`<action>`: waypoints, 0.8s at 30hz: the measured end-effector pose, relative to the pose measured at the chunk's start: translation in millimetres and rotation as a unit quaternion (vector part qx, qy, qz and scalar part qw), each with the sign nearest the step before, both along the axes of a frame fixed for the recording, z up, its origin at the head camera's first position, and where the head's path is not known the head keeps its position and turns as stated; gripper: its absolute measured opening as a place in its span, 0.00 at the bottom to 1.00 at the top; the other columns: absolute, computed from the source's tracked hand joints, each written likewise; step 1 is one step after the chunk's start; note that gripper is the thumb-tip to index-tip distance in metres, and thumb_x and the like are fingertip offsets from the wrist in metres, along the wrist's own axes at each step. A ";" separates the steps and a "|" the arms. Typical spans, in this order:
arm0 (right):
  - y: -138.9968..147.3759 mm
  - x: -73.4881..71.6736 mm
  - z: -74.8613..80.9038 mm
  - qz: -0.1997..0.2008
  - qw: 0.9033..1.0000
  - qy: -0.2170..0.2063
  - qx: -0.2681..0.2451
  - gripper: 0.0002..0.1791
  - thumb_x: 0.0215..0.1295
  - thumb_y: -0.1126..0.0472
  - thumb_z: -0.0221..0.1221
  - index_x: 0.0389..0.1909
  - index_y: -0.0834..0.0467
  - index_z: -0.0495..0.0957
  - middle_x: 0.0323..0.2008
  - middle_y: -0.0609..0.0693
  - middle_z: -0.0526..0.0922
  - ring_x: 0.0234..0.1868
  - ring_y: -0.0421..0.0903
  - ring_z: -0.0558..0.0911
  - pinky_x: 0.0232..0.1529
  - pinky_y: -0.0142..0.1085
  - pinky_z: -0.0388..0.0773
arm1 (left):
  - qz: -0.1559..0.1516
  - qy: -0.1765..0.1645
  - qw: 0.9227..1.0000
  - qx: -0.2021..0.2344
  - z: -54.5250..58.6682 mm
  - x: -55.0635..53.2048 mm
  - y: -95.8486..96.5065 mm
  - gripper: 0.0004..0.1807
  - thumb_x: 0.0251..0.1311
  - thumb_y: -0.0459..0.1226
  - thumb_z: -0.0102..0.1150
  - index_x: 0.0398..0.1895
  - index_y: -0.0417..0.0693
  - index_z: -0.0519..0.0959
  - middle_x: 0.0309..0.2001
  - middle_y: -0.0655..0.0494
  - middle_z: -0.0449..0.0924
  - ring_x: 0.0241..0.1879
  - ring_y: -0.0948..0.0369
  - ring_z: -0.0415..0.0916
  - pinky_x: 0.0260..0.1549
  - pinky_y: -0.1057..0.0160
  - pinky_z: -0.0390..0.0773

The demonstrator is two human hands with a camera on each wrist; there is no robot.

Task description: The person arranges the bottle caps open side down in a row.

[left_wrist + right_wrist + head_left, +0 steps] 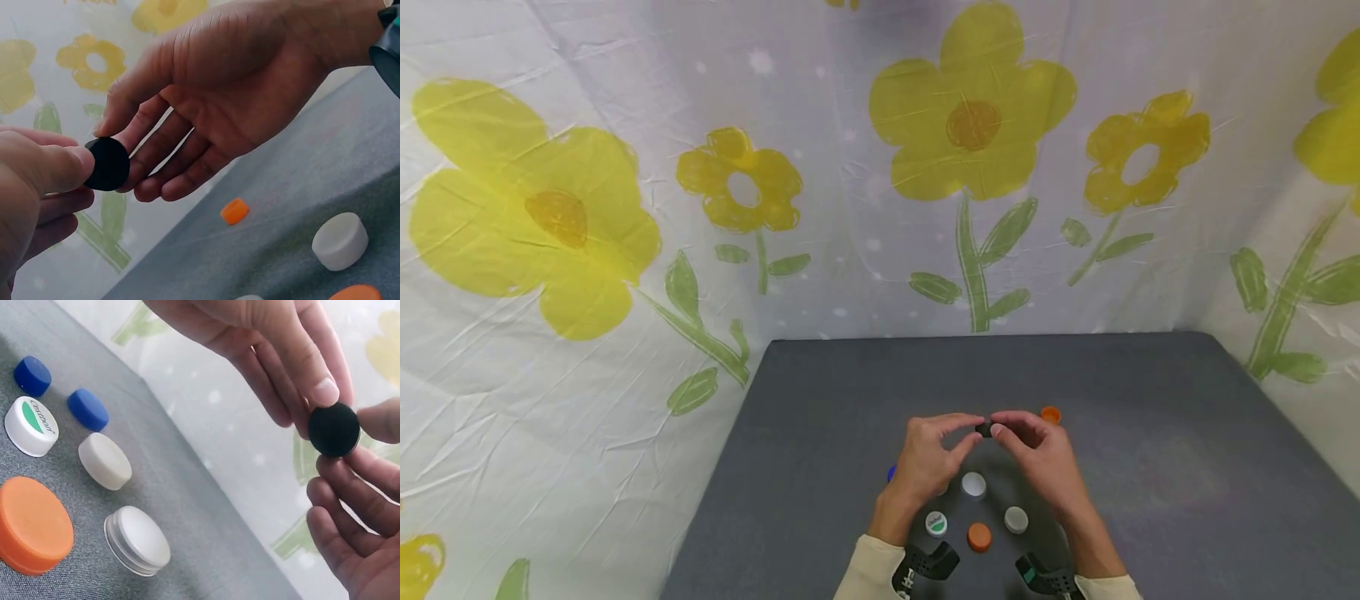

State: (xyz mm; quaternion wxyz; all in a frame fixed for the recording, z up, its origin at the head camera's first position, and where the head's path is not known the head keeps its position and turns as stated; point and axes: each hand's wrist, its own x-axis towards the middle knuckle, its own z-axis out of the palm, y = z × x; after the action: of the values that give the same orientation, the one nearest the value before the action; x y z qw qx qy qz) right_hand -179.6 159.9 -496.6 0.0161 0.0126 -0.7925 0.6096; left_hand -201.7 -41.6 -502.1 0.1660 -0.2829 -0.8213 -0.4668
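A small round black cap (983, 429) is held up between both hands, above the dark table. My left hand (922, 458) pinches its left side with thumb and index finger. On the other side, my right hand (1051, 462) has the cap's edge between thumb and fingertips. In the left wrist view the black cap (108, 164) turns a flat round face to the camera. The right wrist view shows the black cap (334, 429) with the left hand (275, 350) above it and the right hand (369, 525) below.
Under the hands lie a white cap with green (936, 523), an orange cap (979, 537), a white cap (973, 485) and a ridged pale cap (1017, 520). Two blue caps (32, 376) lie farther left. Another orange cap (1051, 414) sits beyond the right hand. Flowered curtains (850, 250) border the table.
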 end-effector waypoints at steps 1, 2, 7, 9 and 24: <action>-0.2 0.0 -0.6 -0.004 1.000 0.008 -0.001 0.19 0.79 0.53 0.67 0.63 0.58 0.86 0.59 0.55 0.89 0.54 0.35 0.86 0.56 0.28 0.82 | 0.004 -0.006 1.000 0.006 -0.1 0.2 0.5 0.12 0.68 0.33 0.75 0.53 0.44 0.92 0.51 0.51 0.94 0.53 0.57 0.92 0.57 0.59 0.88; -0.3 0.1 -1.2 -0.008 1.000 0.019 -0.005 0.19 0.79 0.54 0.67 0.62 0.59 0.86 0.59 0.55 0.89 0.54 0.36 0.87 0.55 0.27 0.82 | 0.009 -0.011 1.000 0.016 0.1 0.5 1.2 0.12 0.69 0.33 0.74 0.53 0.44 0.92 0.51 0.51 0.94 0.53 0.57 0.92 0.57 0.58 0.89; -0.9 -0.9 -3.6 -0.025 0.993 0.115 -0.021 0.15 0.73 0.65 0.71 0.58 0.60 0.87 0.55 0.56 0.90 0.54 0.38 0.88 0.57 0.24 0.82 | 0.025 -0.066 0.992 0.102 2.4 1.8 3.5 0.11 0.70 0.34 0.73 0.53 0.44 0.92 0.50 0.52 0.94 0.53 0.57 0.92 0.57 0.58 0.88; -1.9 -1.3 -4.0 -0.023 0.987 0.157 -0.021 0.18 0.69 0.69 0.73 0.58 0.59 0.87 0.55 0.56 0.91 0.56 0.38 0.87 0.60 0.22 0.80 | 0.028 -0.099 0.985 0.137 3.0 1.5 3.5 0.11 0.71 0.35 0.73 0.52 0.46 0.93 0.49 0.53 0.95 0.52 0.58 0.92 0.56 0.61 0.88; -11.3 1.7 -12.5 -0.042 0.957 0.277 0.080 0.24 0.56 0.73 0.79 0.54 0.52 0.91 0.49 0.49 0.94 0.53 0.33 0.87 0.61 0.16 0.74 | 0.015 -0.197 0.965 0.173 1.7 0.5 -1.9 0.09 0.72 0.36 0.71 0.50 0.45 0.93 0.48 0.48 0.94 0.49 0.56 0.93 0.52 0.64 0.88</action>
State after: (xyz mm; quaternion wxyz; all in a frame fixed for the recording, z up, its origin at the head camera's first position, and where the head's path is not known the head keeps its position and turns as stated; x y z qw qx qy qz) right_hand -177.9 148.6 -509.1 0.2593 0.1487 -0.8030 0.5156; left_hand -201.2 -43.5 -500.4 0.0545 -0.1395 -0.7485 -0.6459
